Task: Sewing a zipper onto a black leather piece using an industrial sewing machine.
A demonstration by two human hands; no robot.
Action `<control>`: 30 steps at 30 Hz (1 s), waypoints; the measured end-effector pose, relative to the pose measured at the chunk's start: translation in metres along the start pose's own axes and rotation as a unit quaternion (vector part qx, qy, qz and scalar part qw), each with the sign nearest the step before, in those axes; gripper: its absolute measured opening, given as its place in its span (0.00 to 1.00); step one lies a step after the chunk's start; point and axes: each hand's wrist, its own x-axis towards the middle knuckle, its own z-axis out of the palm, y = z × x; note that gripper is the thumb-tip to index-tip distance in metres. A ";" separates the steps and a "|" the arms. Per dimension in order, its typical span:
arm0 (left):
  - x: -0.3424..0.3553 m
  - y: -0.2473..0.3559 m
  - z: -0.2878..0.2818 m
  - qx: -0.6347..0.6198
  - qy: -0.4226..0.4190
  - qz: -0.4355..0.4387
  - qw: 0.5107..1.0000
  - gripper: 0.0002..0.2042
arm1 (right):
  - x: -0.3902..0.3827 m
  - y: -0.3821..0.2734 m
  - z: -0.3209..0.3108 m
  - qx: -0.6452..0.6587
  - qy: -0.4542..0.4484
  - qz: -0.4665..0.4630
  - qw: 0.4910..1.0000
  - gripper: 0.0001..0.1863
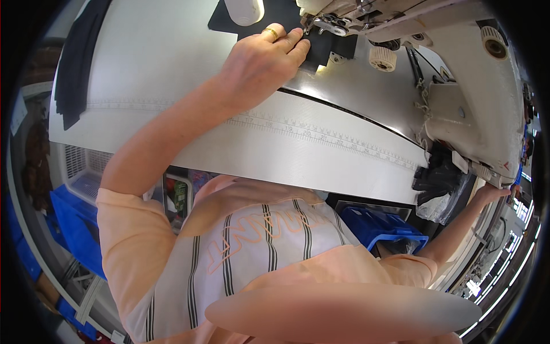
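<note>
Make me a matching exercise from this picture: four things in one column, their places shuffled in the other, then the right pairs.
Column one
1. Left hand
2. Right hand
3. Long dark cloth strip
4. Blue tub

Column two
A. Lying along the left end of the white table
B. Close to the right-hand end of the sewing machine
C. Below the front edge of the table, right of the person's torso
D. Resting on the dark fabric

Right pairs: 1-D, 2-B, 3-A, 4-C
</note>
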 end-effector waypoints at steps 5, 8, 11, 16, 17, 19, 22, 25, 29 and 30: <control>0.000 0.001 0.001 0.006 0.011 0.007 1.000 0.16 | 0.078 -0.030 -0.003 -0.163 -0.107 0.040 0.980 0.35; 0.000 0.001 0.001 0.015 0.012 0.009 1.000 0.17 | 0.064 0.002 -0.013 0.103 -0.041 0.023 0.994 0.24; 0.000 0.001 0.000 0.027 -0.007 0.011 1.000 0.17 | 0.054 0.019 -0.026 0.206 -0.087 0.012 0.975 0.20; -0.001 -0.001 0.002 0.024 0.023 0.026 0.999 0.15 | 0.139 -0.028 -0.015 -0.137 -0.075 0.080 0.985 0.21; -0.001 -0.001 0.002 0.030 0.022 0.027 0.999 0.15 | 0.156 -0.033 -0.009 -0.199 -0.094 0.109 0.969 0.21; -0.002 -0.001 0.003 0.035 0.017 0.028 0.999 0.14 | 0.168 -0.037 -0.003 -0.206 -0.059 0.137 0.967 0.23; -0.002 -0.001 0.002 0.043 -0.008 0.022 0.999 0.15 | 0.139 -0.025 0.000 -0.123 -0.030 0.115 0.985 0.22; 0.002 -0.002 0.000 0.067 -0.010 0.035 0.997 0.16 | 0.088 -0.019 0.000 0.003 0.003 0.026 1.000 0.20; 0.009 0.007 -0.005 0.072 -0.054 0.030 0.995 0.13 | 0.053 -0.023 0.005 0.036 0.012 0.008 0.999 0.18; 0.011 0.011 -0.006 0.085 -0.103 0.009 0.991 0.13 | 0.052 -0.024 0.005 0.036 0.004 0.009 0.999 0.18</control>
